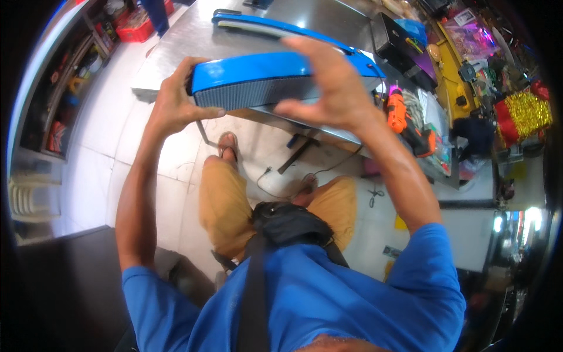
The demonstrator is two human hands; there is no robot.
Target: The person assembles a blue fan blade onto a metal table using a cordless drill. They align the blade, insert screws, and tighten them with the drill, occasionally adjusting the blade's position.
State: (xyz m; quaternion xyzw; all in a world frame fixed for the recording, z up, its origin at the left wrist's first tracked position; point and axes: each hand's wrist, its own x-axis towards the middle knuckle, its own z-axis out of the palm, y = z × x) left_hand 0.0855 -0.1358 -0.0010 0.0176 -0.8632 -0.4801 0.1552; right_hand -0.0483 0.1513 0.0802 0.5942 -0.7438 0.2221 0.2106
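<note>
The blue casing (258,79), a long narrow shell with a glossy blue top and a grey ribbed face turned toward the camera, is held up in the air just in front of the near edge of the steel table (176,41). Its long axis runs left to right across the view, climbing slightly toward the right, so one end points to the person's left and the other toward the cluttered right side of the table.

The left hand (176,100) is clamped on the left end, thumb along the lower edge of the ribbed face and fingers curled over the top. The right hand (331,82) is half open and draped over the right part of the casing, fingers spread across the front and top, pressing on it rather than fully wrapped around it. The two hands are well apart, one at each end.

A second blue and grey piece (264,24) of the same long form lies on the table behind, roughly parallel. An orange power drill (404,120) sits near the table's right edge, just beside the right wrist.

The right hand hides the casing's right end, and its underside cannot be seen. Things at the far right blur together near the rim
</note>
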